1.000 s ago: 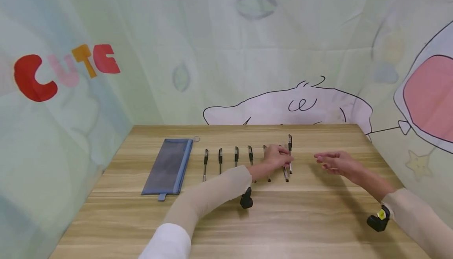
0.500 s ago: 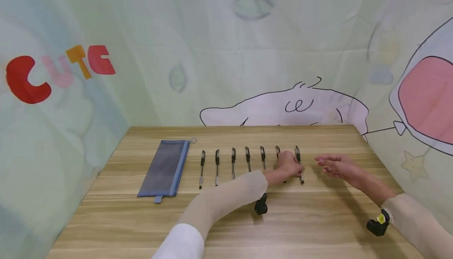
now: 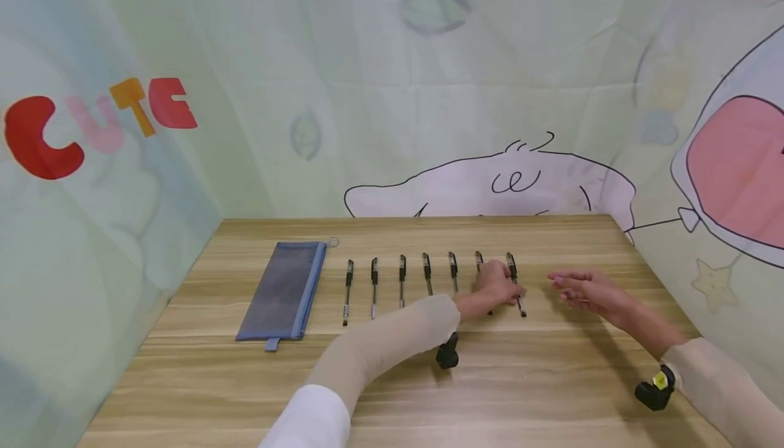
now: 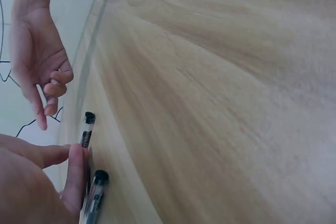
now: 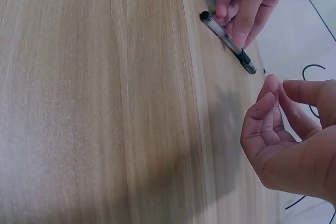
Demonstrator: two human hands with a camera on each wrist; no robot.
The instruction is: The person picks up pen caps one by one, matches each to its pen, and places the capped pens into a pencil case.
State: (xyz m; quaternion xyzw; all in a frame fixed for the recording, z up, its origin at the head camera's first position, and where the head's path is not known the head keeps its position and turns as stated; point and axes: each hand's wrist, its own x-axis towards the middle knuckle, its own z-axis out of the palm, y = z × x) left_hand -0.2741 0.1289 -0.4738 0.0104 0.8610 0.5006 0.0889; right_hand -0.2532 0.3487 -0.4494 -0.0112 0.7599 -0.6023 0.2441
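My left hand (image 3: 497, 283) pinches the rightmost black-capped gel pen (image 3: 512, 267) between thumb and fingers, low over the table. In the right wrist view, that pen (image 5: 226, 38) lies slantwise with the left hand's fingertips (image 5: 240, 39) at its barrel. Under the left hand runs a neighbouring pen (image 3: 479, 257), partly hidden by it. To the right, my right hand (image 3: 591, 289) hovers above the table, fingers loosely bent and holding nothing. Several more gel pens, such as the leftmost pen (image 3: 348, 291), lie side by side in a row, some partly covered by the left sleeve.
A blue mesh zip pouch (image 3: 278, 291) lies flat on the wooden table (image 3: 520, 380), left of the pens. Behind the table's far edge hangs a printed cloth backdrop (image 3: 294, 94). Black wrist cameras sit on both forearms.
The left hand has carried the rightmost pen right and nearer, down into line with the row, then shifted slightly left. The right hand has stayed nearly still.
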